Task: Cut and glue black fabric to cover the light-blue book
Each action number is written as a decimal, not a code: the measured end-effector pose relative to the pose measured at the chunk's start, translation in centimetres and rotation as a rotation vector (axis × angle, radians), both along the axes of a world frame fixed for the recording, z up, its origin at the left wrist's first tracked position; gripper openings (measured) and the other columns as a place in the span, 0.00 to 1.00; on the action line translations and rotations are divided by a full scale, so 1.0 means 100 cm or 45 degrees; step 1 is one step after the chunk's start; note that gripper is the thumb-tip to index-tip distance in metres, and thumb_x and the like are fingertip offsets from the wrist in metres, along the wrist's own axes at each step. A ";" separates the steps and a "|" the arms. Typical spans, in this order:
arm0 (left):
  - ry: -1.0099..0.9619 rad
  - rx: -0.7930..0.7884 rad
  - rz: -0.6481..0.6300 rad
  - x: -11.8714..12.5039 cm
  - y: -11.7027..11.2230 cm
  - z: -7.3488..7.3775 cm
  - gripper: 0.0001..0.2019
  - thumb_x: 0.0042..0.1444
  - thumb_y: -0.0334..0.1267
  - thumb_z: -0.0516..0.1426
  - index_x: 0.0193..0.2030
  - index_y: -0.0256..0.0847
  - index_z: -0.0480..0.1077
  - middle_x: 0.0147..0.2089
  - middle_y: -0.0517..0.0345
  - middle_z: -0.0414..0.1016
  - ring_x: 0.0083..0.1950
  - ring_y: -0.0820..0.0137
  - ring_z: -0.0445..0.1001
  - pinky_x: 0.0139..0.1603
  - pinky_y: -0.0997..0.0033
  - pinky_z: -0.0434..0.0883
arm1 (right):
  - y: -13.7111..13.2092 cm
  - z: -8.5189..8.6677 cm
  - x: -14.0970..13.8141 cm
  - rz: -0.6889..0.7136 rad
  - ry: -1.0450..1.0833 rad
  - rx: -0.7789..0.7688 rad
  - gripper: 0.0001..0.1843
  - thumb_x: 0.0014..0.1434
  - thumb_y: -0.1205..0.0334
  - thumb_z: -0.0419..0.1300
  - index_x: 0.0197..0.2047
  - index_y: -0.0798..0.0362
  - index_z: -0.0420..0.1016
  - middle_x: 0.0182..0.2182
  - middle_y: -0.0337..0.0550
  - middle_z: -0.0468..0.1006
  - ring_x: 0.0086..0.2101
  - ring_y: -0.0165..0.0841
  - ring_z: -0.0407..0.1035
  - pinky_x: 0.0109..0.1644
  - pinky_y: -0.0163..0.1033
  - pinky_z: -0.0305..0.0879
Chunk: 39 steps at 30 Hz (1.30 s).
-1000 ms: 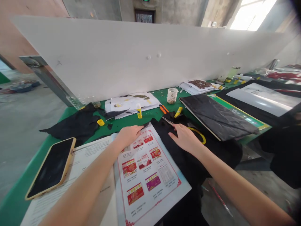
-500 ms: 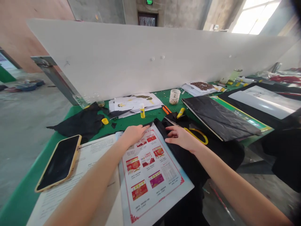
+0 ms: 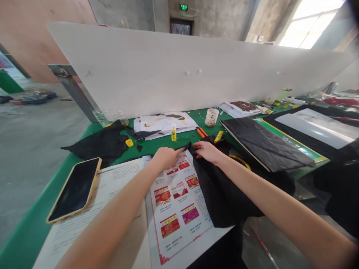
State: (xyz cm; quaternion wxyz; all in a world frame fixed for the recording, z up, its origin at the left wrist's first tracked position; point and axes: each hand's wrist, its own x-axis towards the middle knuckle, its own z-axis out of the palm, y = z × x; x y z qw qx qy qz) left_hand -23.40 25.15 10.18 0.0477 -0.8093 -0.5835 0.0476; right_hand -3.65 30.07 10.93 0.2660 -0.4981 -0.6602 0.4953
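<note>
An open book has a printed page [image 3: 179, 216] with red-and-purple package pictures on its right side. My left hand [image 3: 166, 157] rests on the top of that page, its index finger stretched towards the upper right corner. Beside that corner my right hand [image 3: 207, 152] is closed on the edge of a black cloth [image 3: 221, 194], which looks thin and soft. The cloth lies over the page's right margin and hangs down the table's front. Behind my right wrist shows a yellow scissors handle [image 3: 240, 161], the rest covered.
A phone [image 3: 74, 190] lies on the left page. Behind the book are a glue stick [image 3: 174, 133], its yellow cap [image 3: 129, 143], an orange cutter [image 3: 201, 132], a plastic cup [image 3: 211, 117] and black scraps [image 3: 98, 144]. A black-covered board [image 3: 263, 144] lies right; a white partition [image 3: 168, 74] stands behind.
My right hand has moved a little left and taken hold of the black cloth, drawing it over the page's right edge. The cloth now hides most of the scissors. The view has shifted slightly.
</note>
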 end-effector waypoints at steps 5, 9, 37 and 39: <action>0.048 -0.018 -0.034 0.002 0.002 0.002 0.26 0.61 0.38 0.44 0.67 0.54 0.48 0.35 0.48 0.77 0.35 0.59 0.75 0.34 0.66 0.65 | 0.015 0.001 -0.014 -0.005 -0.147 0.127 0.24 0.50 0.77 0.52 0.52 0.60 0.68 0.47 0.52 0.76 0.45 0.36 0.72 0.46 0.38 0.69; 0.055 -0.022 -0.044 0.003 0.000 0.003 0.25 0.62 0.39 0.44 0.67 0.53 0.48 0.34 0.48 0.77 0.34 0.60 0.75 0.33 0.66 0.64 | 0.024 0.001 -0.021 -0.043 -0.345 0.236 0.20 0.58 0.67 0.49 0.53 0.61 0.66 0.46 0.53 0.76 0.44 0.37 0.72 0.46 0.39 0.67; -0.418 0.161 0.462 -0.013 0.000 -0.008 0.17 0.62 0.38 0.44 0.57 0.43 0.59 0.38 0.53 0.75 0.39 0.62 0.75 0.36 0.66 0.67 | 0.068 -0.009 -0.022 0.187 -0.762 0.516 0.13 0.45 0.65 0.68 0.37 0.55 0.75 0.34 0.42 0.79 0.34 0.29 0.73 0.37 0.31 0.66; -0.351 0.208 0.432 -0.012 0.000 -0.010 0.14 0.61 0.39 0.46 0.52 0.44 0.64 0.41 0.53 0.74 0.39 0.61 0.74 0.36 0.64 0.68 | 0.068 -0.009 -0.022 0.188 -0.751 0.512 0.13 0.45 0.65 0.68 0.37 0.55 0.76 0.34 0.42 0.79 0.34 0.29 0.73 0.37 0.31 0.66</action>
